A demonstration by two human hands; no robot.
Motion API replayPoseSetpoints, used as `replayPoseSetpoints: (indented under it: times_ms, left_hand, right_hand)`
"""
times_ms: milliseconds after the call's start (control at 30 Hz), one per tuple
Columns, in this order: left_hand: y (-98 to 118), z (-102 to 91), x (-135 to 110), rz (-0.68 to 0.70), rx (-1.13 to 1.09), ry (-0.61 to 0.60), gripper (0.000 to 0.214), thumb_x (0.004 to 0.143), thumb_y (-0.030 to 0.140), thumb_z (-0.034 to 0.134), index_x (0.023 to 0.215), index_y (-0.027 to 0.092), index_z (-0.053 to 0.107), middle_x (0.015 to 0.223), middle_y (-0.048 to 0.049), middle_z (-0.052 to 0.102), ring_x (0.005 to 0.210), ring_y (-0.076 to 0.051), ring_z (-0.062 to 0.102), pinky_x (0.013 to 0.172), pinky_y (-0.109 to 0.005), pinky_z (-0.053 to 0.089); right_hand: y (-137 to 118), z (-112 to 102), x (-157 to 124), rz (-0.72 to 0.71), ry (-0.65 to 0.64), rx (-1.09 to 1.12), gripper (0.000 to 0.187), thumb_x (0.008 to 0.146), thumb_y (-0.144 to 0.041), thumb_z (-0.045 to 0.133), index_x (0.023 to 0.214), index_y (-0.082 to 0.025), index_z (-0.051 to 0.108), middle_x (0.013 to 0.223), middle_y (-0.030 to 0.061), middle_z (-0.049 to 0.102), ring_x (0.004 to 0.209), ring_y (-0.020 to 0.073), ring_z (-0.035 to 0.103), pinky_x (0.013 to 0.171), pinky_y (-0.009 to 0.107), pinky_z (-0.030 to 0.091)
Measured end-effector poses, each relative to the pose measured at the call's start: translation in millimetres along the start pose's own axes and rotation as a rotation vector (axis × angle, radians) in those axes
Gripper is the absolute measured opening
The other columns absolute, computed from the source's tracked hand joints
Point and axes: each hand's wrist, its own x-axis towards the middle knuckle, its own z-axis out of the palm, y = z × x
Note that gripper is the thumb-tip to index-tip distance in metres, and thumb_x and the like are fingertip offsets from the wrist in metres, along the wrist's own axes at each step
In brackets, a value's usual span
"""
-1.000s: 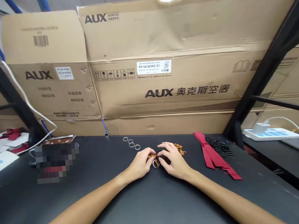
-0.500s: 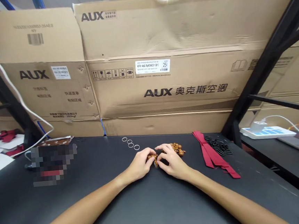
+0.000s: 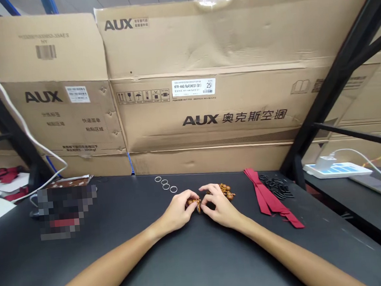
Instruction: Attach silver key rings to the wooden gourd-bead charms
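Near the middle of the black table, my left hand (image 3: 178,211) pinches a small brown wooden bead charm (image 3: 192,201) between thumb and fingertips. At its lower right end shows a small ring-like loop (image 3: 199,208), too small to make out fully. My right hand (image 3: 220,205) meets it from the other side, thumb and index finger closed at the loop; the fingertips partly hide what they grip. Just behind the right hand lies a pile of similar brown bead charms (image 3: 228,191), partly covered by that hand. Several silver metal rings (image 3: 165,187) lie flat beyond my left hand.
Red ribbon strips (image 3: 269,200) and a heap of black clips (image 3: 277,186) lie to the right. A pixelated dark item (image 3: 61,212) and a brown packet (image 3: 70,182) sit on the left. Cardboard (image 3: 201,115) walls the back; a black metal post (image 3: 326,91) slants at right.
The view has shifted slightly. Both hands stay together at the charm, with only tiny finger movement; the loop between them has turned a little.
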Motion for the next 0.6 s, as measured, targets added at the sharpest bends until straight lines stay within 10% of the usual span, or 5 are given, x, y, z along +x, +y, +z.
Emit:
replayPoseSetpoints:
  times_ms: [600]
  left_hand:
    - [-4.4, 2.9, -2.9, 0.042, 0.452, -0.009, 0.008, 0.086, 0.019, 0.055, 0.089, 0.02, 0.062, 0.089, -0.0033, 0.059, 0.086, -0.02, 0.054, 0.084, -0.037, 0.042]
  right_hand:
    - [1.0, 2.1, 0.3, 0.036, 0.099, -0.092, 0.028, 0.082, -0.017, 0.054, 0.054, -0.021, 0.06, 0.113, 0.0082, 0.06, 0.109, 0.0274, 0.047, 0.093, 0.049, 0.043]
